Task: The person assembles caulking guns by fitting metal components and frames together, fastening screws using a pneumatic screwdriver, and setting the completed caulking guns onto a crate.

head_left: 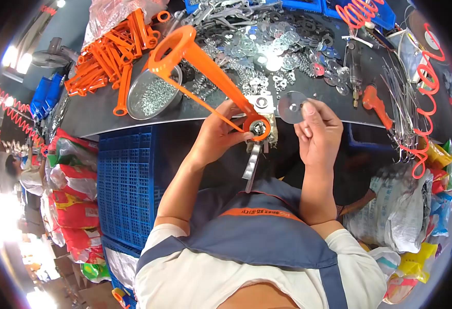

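My left hand [219, 132] is wrapped round the lower end of a large orange handle part [213, 64], whose wide ring points up and left. Metal pieces sit in the round socket [259, 127] at its lower end, over a small metal fixture [263, 104] at the bench edge. A metal lever [252, 164] hangs below the socket. My right hand [318, 122] pinches a thin round metal disc [292, 107] by its right edge, just right of the fixture and apart from the orange part.
Orange handles [105, 62] are piled at the left, beside a metal bowl [155, 95] of small parts. Loose discs and washers [282, 49] cover the back. An orange-handled air tool [374, 103], metal rods [398, 98] and coiled red hoses [428, 77] are at the right.
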Available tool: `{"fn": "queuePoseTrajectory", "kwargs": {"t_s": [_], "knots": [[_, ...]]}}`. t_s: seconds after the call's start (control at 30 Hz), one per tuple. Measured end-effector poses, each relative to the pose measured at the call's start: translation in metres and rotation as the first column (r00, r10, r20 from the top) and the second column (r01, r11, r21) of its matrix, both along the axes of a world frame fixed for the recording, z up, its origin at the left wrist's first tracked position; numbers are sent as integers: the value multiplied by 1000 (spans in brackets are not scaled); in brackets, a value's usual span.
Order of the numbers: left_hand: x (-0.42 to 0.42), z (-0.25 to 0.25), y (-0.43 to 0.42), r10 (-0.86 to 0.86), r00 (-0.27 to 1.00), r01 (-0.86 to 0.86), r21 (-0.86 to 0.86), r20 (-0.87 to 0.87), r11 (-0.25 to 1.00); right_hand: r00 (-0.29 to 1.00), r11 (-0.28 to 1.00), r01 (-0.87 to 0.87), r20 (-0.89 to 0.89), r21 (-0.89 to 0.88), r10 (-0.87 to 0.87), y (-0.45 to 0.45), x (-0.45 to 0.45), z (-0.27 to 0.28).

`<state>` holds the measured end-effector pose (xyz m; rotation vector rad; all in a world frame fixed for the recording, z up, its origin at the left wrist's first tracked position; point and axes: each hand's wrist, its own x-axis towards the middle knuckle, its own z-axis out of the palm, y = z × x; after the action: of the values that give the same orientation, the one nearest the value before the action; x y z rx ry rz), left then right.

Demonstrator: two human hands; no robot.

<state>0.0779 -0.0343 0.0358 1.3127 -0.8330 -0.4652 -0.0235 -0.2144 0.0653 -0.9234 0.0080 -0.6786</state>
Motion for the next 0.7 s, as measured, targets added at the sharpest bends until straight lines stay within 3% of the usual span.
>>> {"fn": "queuePoseTrajectory", "kwargs": {"t_s": [0.03, 0.1, 0.13, 0.17, 0.23, 0.27, 0.43, 0.5, 0.7], "knots": [[2, -2, -3, -6, 1000, 6, 5, -10, 1000, 998, 999, -32, -57, 15, 33, -1, 0, -7], [4, -5, -10, -16, 997, -5, 265, 77, 964, 991, 998, -58, -119, 33, 61, -3, -2, -10], [1, -8, -13, 4, 996, 13, 180, -93, 984, 986, 996, -67, -147, 50, 74, -5, -2, -9], [3, -10, -14, -4, 995, 21, 182, -96, 983, 981, 995, -75, -174, 69, 87, -6, -2, -8], [5, -15, -15, -41, 985, -19, 342, 166, 940, 968, 993, -83, -232, 80, 99, -9, -2, -13], [0, -19, -16, -15, 949, -119, 399, 316, 909, 951, 991, -97, -286, 88, 118, -12, -1, -17], [-8, -24, -18, 119, 981, -169, 387, 150, 907, 861, 972, -231, -476, -47, 181, -11, -1, -37], [-9, -32, -18, 160, 935, -269, 339, 316, 902, 889, 944, -196, -455, -264, 57, -9, 3, -50], [-16, -51, -18, 277, 910, -348, 204, 307, 915, 849, 886, -225, -527, -406, -26, 9, 13, -58]]}}
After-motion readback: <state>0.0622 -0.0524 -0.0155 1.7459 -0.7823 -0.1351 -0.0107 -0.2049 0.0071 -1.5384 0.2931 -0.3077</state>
